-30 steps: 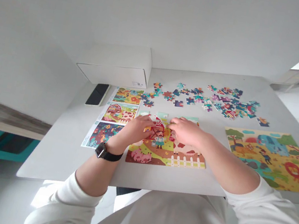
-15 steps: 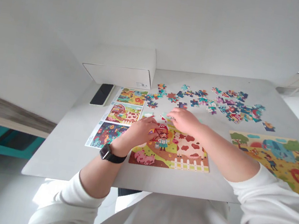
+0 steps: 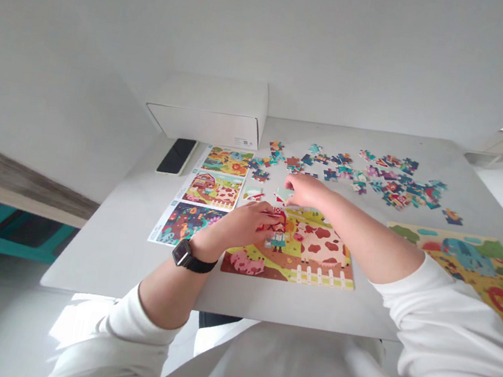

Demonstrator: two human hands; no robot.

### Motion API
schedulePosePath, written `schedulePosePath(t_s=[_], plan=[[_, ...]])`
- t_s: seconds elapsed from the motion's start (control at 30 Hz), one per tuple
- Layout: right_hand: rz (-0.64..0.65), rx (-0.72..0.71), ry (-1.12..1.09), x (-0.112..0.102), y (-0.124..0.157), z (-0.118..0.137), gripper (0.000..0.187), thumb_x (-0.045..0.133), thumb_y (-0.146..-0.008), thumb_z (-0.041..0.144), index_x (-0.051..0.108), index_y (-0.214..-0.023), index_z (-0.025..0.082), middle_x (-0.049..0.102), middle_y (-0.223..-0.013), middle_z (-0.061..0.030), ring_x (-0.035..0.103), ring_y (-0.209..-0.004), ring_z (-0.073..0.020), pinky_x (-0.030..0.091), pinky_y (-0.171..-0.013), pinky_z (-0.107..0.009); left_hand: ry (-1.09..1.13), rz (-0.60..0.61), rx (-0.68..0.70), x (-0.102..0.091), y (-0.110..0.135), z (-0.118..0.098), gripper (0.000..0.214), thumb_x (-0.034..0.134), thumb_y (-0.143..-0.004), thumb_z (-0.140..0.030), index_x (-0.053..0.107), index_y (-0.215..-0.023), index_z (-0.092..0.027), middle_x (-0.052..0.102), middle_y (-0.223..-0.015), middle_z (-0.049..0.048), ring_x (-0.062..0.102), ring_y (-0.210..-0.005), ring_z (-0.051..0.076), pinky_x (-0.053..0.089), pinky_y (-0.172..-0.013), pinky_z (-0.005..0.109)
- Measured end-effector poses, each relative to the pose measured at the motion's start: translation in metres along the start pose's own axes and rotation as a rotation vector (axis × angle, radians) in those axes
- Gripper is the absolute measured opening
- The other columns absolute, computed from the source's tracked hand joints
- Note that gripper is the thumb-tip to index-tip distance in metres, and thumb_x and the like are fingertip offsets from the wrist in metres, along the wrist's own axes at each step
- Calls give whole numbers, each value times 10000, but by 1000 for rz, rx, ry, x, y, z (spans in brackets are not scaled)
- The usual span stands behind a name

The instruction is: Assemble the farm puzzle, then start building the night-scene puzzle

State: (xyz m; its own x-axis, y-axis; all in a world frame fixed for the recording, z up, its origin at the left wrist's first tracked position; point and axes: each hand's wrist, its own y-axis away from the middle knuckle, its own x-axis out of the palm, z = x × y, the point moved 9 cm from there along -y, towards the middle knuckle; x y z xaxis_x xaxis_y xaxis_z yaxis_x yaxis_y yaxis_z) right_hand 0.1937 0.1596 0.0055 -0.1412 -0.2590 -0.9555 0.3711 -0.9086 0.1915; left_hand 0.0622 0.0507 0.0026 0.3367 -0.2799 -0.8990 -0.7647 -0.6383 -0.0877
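Observation:
The farm jigsaw puzzle (image 3: 324, 255), with a spotted cow, a farmer and a pig, lies on the table before me. My left hand (image 3: 245, 226) rests flat on its upper left part, fingers stretched over the red barn. Just above the puzzle's top edge, my right hand (image 3: 309, 192) has its fingers pinched on a pale puzzle piece (image 3: 281, 196) with a red roof strip. To the left of that, a loose piece (image 3: 253, 194) in pale and red lies on the table. My palm and wrist cover part of the puzzle's left side.
Several loose puzzle pieces (image 3: 397, 181) spread along the back. A picture sheet (image 3: 183, 193) with three scenes lies left, near a phone (image 3: 177, 156) and a white box (image 3: 204, 123). On the right lies a safari puzzle (image 3: 476, 258), partly behind my right arm.
My right hand has moved slightly up and left with the pale piece, now lifted above the barn. My left hand stays on the puzzle. The view has shifted a little.

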Motion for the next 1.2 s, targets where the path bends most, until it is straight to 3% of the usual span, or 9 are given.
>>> schedulePosePath(t_s=[0.2, 0.43, 0.67, 1.2], plan=[[11, 36, -152, -6, -1, -6, 280, 847, -865, 145, 791, -1120, 248, 831, -1170, -54, 759, -1044, -223, 543, -878, -301, -16, 2, 14, 3, 1, 3, 335, 608, -1091, -426, 780, -1358, -322, 679, -1485, 90, 656, -1330, 277, 500, -1211, 449], [141, 51, -395, 1, 1, -7, 264, 840, -861, 157, 808, -1112, 229, 842, -1017, -22, 746, -791, -158, 554, -736, -253, -7, -2, 21, 1, 1, 1, 333, 611, -1090, -422, 773, -1367, -332, 678, -1481, 83, 653, -1320, 267, 508, -1197, 429], [43, 66, -245, 2, 4, -7, 257, 832, -873, 147, 814, -1113, 238, 843, -1124, -27, 759, -954, -177, 536, -871, -269, -20, 7, 16, 2, 1, 2, 348, 620, -1087, -419, 772, -1384, -321, 684, -1474, 92, 650, -1320, 281, 513, -1207, 460], [-103, -140, -105, 7, 10, 4, 221, 876, -870, 170, 846, -1080, 231, 793, -1149, -71, 718, -1033, -228, 501, -884, -302, -22, 0, 28, 5, 1, 4, 385, 600, -1095, -423, 749, -1433, -315, 681, -1492, 91, 658, -1325, 287, 529, -1191, 462]])
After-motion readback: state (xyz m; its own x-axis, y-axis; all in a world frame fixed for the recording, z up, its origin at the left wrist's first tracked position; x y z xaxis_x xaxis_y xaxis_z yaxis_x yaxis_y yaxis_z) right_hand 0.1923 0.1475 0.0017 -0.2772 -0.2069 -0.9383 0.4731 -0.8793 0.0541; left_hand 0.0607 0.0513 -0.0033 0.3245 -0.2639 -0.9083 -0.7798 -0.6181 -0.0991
